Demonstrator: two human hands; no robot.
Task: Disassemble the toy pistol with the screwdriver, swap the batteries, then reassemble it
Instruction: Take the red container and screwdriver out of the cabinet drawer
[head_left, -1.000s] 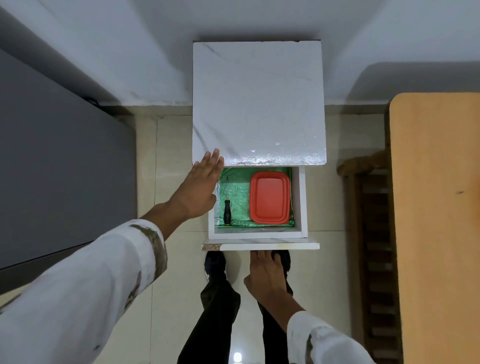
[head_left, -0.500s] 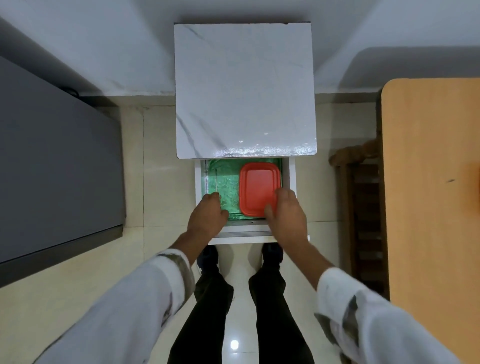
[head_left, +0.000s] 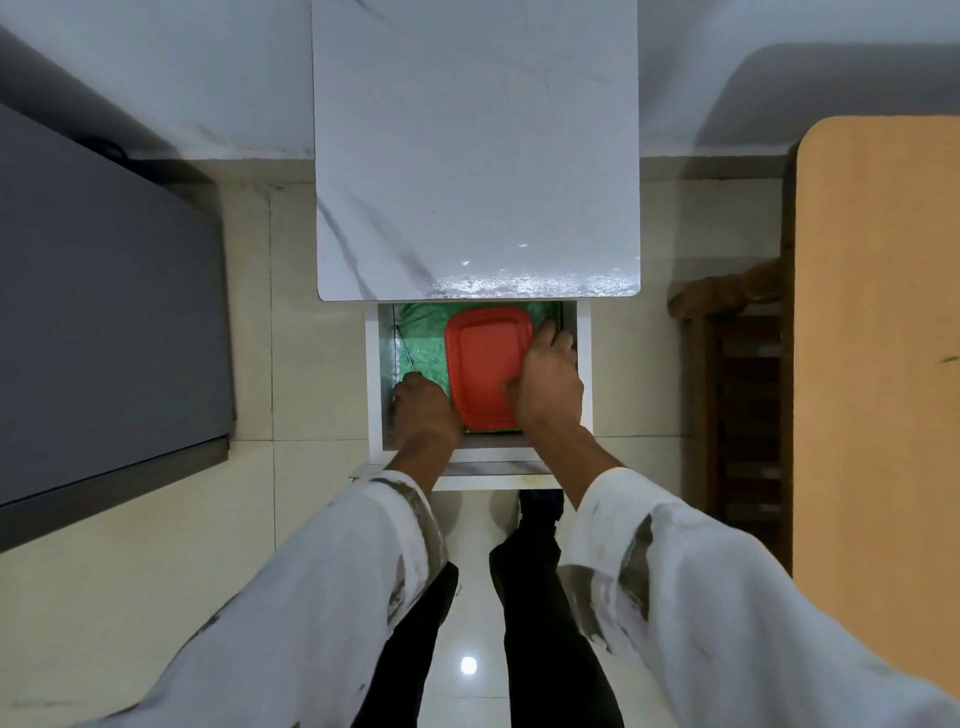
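From the head view, the only one you have, both your hands are down inside the open drawer (head_left: 373, 374) below the white marble top (head_left: 475, 156). Your left hand (head_left: 423, 410) sits at the drawer's near left with its fingers curled downward. A thin metal shaft, most likely the screwdriver (head_left: 407, 352), runs out from under the knuckles across the green liner (head_left: 423, 327). The handle is covered, so I cannot tell whether those fingers have closed on it. Your right hand (head_left: 550, 384) grips the red lidded box (head_left: 480, 358) by its right side, thumb flat on the lid and fingers hooked over the edge beside the drawer wall. The toy pistol is not in view; it may be inside that box, but that is a guess.

Watch these as you lift:
- You hold the box from one side only, so it could tip. If the lid is loose, it may come off and spill whatever is inside.
- Your right fingers are squeezed between the box and the drawer wall, so they may scrape or lose their hold.
- The marble top overhangs the back of the drawer. Bring the box towards you before raising it, or it may knock the edge.
- A loose hold on the screwdriver lets it roll, or its tip snag the crinkled liner.
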